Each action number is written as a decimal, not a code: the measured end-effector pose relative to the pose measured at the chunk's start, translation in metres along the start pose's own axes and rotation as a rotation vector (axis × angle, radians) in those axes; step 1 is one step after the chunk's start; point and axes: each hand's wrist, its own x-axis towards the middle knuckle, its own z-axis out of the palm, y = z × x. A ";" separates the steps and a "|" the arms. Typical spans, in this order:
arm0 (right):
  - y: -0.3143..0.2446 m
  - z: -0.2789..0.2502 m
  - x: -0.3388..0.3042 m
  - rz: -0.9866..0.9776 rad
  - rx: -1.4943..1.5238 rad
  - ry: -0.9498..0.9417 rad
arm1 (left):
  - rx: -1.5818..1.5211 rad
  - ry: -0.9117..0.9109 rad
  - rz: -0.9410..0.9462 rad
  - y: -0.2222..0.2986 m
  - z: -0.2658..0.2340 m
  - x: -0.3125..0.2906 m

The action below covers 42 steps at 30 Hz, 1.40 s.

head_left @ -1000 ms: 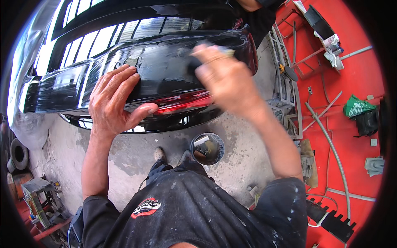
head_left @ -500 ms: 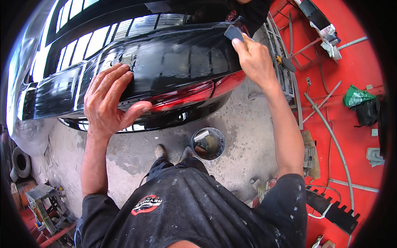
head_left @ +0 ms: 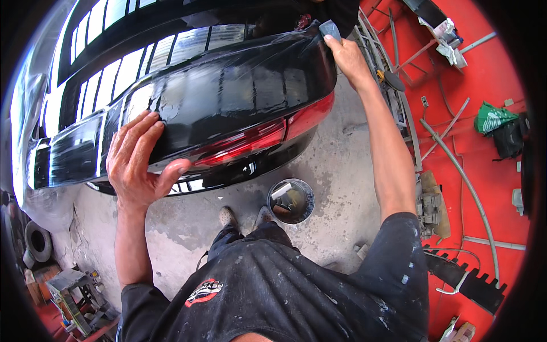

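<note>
A glossy black car rear panel [head_left: 245, 80], wet and streaked, stretches in front of me above a red tail light [head_left: 245, 139]. My left hand [head_left: 137, 154] lies on its near left edge, fingers spread over the surface and thumb out by the tail light's end; it holds nothing. At the panel's far right corner, my right hand [head_left: 348, 58] grips a flat grey-blue piece that looks like sandpaper [head_left: 329, 28] between thumb and fingers. The fingers beneath it are partly hidden.
By my feet a round bucket [head_left: 290, 200] stands on the concrete floor, holding murky liquid and a pale block. A person in dark clothing [head_left: 339, 14] is beyond the far corner. A metal rack [head_left: 376, 62] runs along the right, beside red flooring [head_left: 433, 125]. A tire [head_left: 38, 239] leans at left.
My right hand has moved slightly up and farther out with the sandpaper, to the panel's far corner. My left hand appears lower and farther left in the picture, as the whole view has shifted.
</note>
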 end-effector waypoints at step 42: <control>-0.179 0.058 -0.173 -1.136 -0.217 -0.389 | -0.039 0.160 -0.243 -0.025 -0.035 -0.105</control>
